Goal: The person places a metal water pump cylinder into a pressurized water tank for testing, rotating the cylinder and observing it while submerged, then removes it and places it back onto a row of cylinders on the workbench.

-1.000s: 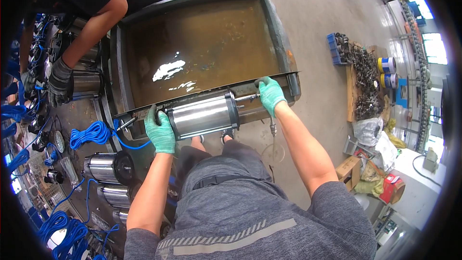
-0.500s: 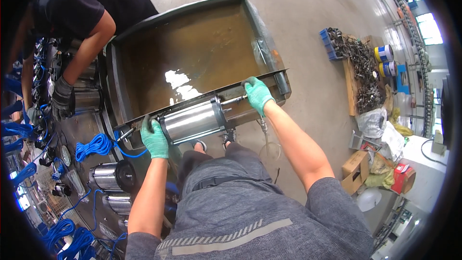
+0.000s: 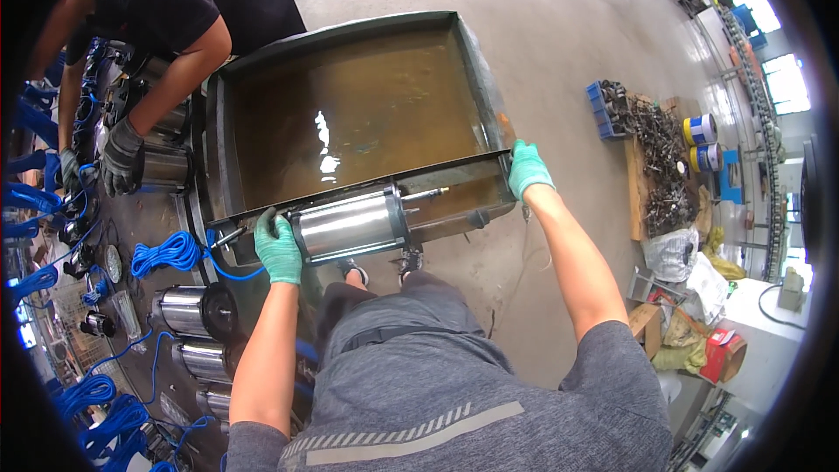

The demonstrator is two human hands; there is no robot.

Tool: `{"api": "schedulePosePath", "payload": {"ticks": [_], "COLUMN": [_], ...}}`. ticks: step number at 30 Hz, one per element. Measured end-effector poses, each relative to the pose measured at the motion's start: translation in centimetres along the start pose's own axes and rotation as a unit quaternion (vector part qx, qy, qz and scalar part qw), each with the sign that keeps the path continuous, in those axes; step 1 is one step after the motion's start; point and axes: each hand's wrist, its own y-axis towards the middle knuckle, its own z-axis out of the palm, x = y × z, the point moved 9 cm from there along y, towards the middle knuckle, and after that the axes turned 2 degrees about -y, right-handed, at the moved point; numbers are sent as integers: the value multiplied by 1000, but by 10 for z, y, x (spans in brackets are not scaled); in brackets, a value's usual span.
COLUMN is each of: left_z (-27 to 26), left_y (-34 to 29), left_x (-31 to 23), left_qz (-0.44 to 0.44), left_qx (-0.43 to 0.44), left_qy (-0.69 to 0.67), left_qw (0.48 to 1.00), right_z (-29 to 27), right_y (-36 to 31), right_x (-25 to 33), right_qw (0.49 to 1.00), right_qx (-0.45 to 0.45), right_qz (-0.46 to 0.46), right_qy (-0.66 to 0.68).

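A shiny steel cylindrical motor (image 3: pixel 350 225) with dark end caps lies across the near edge of the water tank (image 3: pixel 214 149). My left hand (image 3: pixel 278 246), in a green glove, is closed round its left end, where a blue cable (image 3: pixel 234 273) runs off to a coil. From the motor's right end juts a thin rod with a brass-coloured tip (image 3: pixel 444 190), untouched. My right hand (image 3: pixel 530 170), also green-gloved, is at the tank's near right corner with fingers curled. What it grips is hidden; a thin hose (image 3: pixel 527 212) hangs just below it.
On the left a co-worker in dark clothes and grey gloves (image 3: pixel 122 157) bends over more steel motors (image 3: pixel 194 310) and blue cable coils (image 3: pixel 166 253). At the right are a pallet of metal parts (image 3: pixel 655 157), a blue crate (image 3: pixel 603 109), two tubs (image 3: pixel 699 129) and bags (image 3: pixel 671 253).
My right hand has left the rod end of the motor and moved right to the tank's corner, leaving the brass-coloured tip bare. My left hand stays on the motor.
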Motion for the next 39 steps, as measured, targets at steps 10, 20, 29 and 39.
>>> {"api": "schedulePosePath", "payload": {"ticks": [10,20,29,39], "left_z": [-1,-6,-9,8], "left_y": [-3,4,13,-9], "left_x": [-8,-19,22,39], "left_qz": [46,58,-2,-72], "left_qx": [-21,68,214,471], "left_qy": [27,32,-73,35], "left_qw": [998,995,974,879], "right_z": [-16,-4,25,38], "right_y": [-4,-131,-112,-79], "right_x": [19,240,234,235], "right_qw": [998,928,992,980], "right_qx": [-51,-137,66,134], "right_qz": [-19,-306,-104,-150], "right_qy": [-34,160,-35,2]}}
